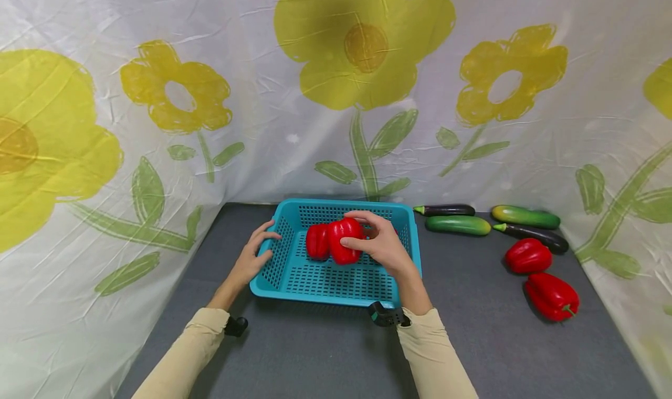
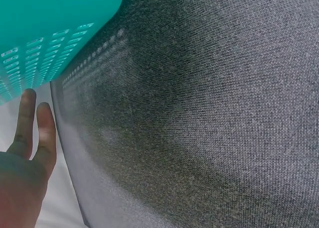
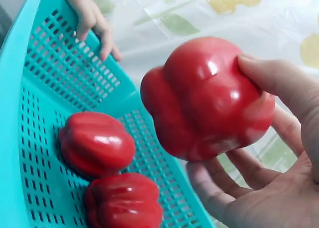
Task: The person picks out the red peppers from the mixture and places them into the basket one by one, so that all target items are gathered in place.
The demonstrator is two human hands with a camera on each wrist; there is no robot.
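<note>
My right hand (image 1: 380, 244) holds a glossy red bell pepper (image 1: 345, 241) above the blue-green perforated basket (image 1: 325, 300). The right wrist view shows the thumb on one side of this pepper (image 3: 214, 98) and the fingers beneath it. Two more red bell peppers lie in the basket, an upper one (image 3: 97, 144) and a lower one (image 3: 124, 203) in that view. My left hand (image 1: 252, 259) rests at the basket's left rim with its fingers loosely extended. In the left wrist view, two straight fingers (image 2: 46, 133) show beside the basket's outer wall.
To the right on the dark grey table (image 1: 472, 340) lie two red bell peppers, one (image 1: 529, 256) behind the other (image 1: 552, 296). Farther back are cucumbers (image 1: 458, 225) and eggplants (image 1: 532, 237). A flowered curtain (image 1: 294, 154) hangs behind the table.
</note>
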